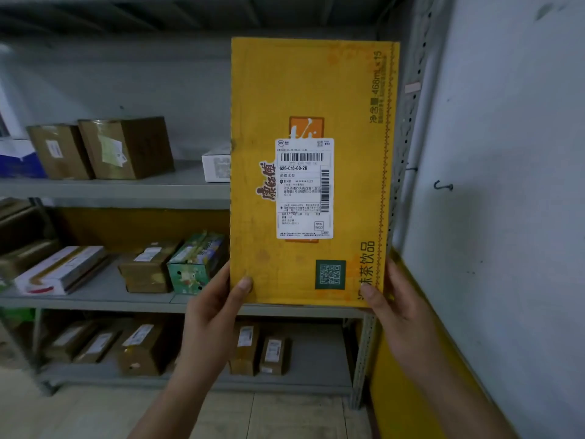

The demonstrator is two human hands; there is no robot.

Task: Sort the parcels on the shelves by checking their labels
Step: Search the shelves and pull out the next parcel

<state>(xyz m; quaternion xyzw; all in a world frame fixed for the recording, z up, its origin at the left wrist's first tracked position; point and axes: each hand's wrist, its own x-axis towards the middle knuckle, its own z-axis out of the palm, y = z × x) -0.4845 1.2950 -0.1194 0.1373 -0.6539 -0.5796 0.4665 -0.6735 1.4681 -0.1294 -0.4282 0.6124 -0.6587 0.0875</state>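
The left hand (215, 307) grips the lower left corner of a tall yellow carton (311, 122), thumb pressed flat on its front face and fingers hidden behind it. The right hand (402, 315) is closed on the lower right corner the same way, its thumb lying across the printed characters near the bottom edge. Between them the carton stands upright in the centre right of the frame, in front of the grey metal shelves (126, 188). A white shipping label (304, 188) with barcodes and the code 626-C16-00-26 is stuck on the middle of the carton's front, and a green QR square (330, 274) sits lower right of it.

At mid left, two brown parcels (104, 150) stand side by side on an upper shelf, with a small white box (217, 166) partly hidden by the carton's left edge. On the shelf below lie a flat white-and-red box (60, 269), a brown parcel (147, 267) and a green illustrated box (196, 264), just beside one another. The bottom shelf holds several more labelled brown parcels (139, 346). A pale wall (506, 153) fills the right side.
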